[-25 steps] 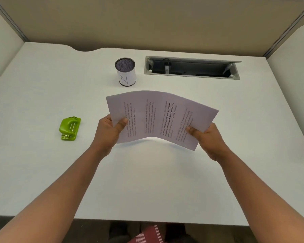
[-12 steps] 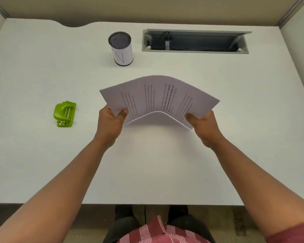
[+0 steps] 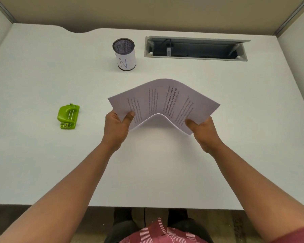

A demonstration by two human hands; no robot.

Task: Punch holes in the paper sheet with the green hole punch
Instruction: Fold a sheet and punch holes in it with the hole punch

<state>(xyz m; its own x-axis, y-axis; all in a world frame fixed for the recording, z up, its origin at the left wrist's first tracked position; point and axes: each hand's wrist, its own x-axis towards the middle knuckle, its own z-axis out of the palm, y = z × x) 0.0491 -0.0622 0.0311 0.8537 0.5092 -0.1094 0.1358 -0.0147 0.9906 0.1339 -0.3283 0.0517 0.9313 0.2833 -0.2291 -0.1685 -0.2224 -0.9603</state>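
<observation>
A printed paper sheet (image 3: 162, 100) is held above the middle of the white desk (image 3: 42, 67), bowed upward into an arch. My left hand (image 3: 118, 126) pinches its near left corner, thumb on top. My right hand (image 3: 203, 132) pinches its near right corner the same way. The green hole punch (image 3: 68, 116) lies on the desk to the left, well apart from my left hand and the sheet.
A mesh pen cup (image 3: 124, 54) wrapped in white paper marked N stands behind the sheet. An open cable tray (image 3: 196, 49) is sunk into the desk at the back right. Partition walls enclose the desk on three sides.
My hands have drawn closer together, so the sheet bows up more sharply in the middle. The punch has not moved.
</observation>
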